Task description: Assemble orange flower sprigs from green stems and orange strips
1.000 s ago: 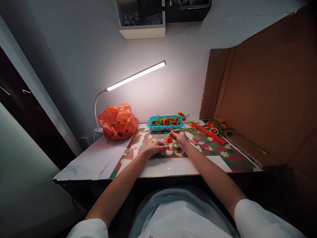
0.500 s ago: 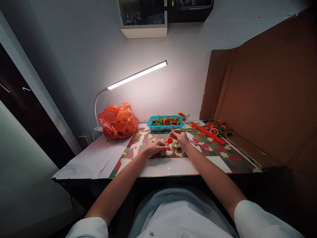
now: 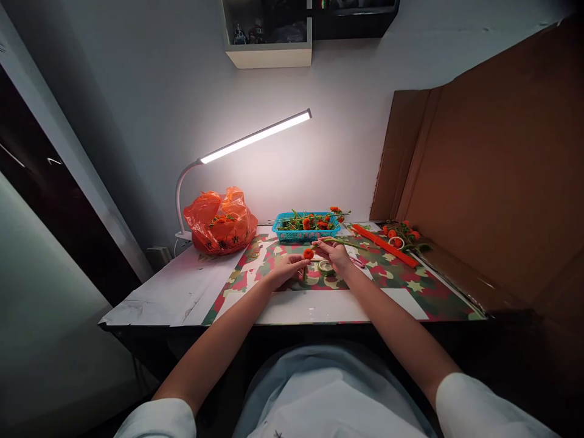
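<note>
My left hand point(image 3: 288, 269) is closed, its fingertips pinching a small orange pompom-like flower point(image 3: 308, 253) by the short green stem below the bloom. To the right and slightly higher, my right hand point(image 3: 335, 255) pinches a long thin green stem point(image 3: 349, 243), which points off to the right. Its near end lies close to the orange flower; whether the two touch I cannot tell. On the mat just under my right hand sits a roll of green tape point(image 3: 325, 267). Pink-handled scissors point(image 3: 358, 263) lie partly hidden behind my right wrist.
A blue basket point(image 3: 305, 236) of orange flowers and stems stands at the back. An orange plastic bag point(image 3: 223, 231) is left of it, beneath a lit lamp point(image 3: 258, 136). Rightward lie red-orange strips point(image 3: 385, 246), flowers with a white ring point(image 3: 396, 243), and a tall cardboard panel point(image 3: 483, 176).
My left hand has tilted the orange flower up and slightly left, so its bloom is nearer the stem in my right hand. The right hand has hardly moved. The view has shifted slightly.
</note>
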The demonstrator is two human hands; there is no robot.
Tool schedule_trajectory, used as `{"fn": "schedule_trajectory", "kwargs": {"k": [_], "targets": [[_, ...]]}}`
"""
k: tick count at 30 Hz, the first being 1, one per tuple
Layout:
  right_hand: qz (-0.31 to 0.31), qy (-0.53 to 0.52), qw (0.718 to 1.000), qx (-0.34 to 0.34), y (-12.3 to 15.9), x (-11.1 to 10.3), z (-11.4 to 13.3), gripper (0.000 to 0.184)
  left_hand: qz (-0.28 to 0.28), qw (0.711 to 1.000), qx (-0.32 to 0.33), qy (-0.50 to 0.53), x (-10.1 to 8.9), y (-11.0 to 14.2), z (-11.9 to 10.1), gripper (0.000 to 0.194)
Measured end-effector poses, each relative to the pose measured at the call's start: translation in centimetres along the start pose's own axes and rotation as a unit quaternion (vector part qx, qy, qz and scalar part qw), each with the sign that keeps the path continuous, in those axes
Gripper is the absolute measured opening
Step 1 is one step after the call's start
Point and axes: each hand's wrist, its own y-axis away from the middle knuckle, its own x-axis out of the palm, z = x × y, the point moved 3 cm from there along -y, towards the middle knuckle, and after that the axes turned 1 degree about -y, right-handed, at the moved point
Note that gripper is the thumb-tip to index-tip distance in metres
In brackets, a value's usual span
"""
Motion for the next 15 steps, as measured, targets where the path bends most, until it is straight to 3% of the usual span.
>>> {"fn": "schedule_trajectory", "kwargs": {"k": [9,15], "targets": [[-0.007,0.017,1.000,-0.015,0.2,0.0,-0.2,0.045,-0.036,0.999,0.024,0.011,-0.2,-0.2,-0.1,0.052],[0.015,0.079,0.996,-0.035,0.6,0.3,0.1,0.042,-0.059,0.997,0.035,-0.040,-0.1,0.4,-0.9,0.051]]}}
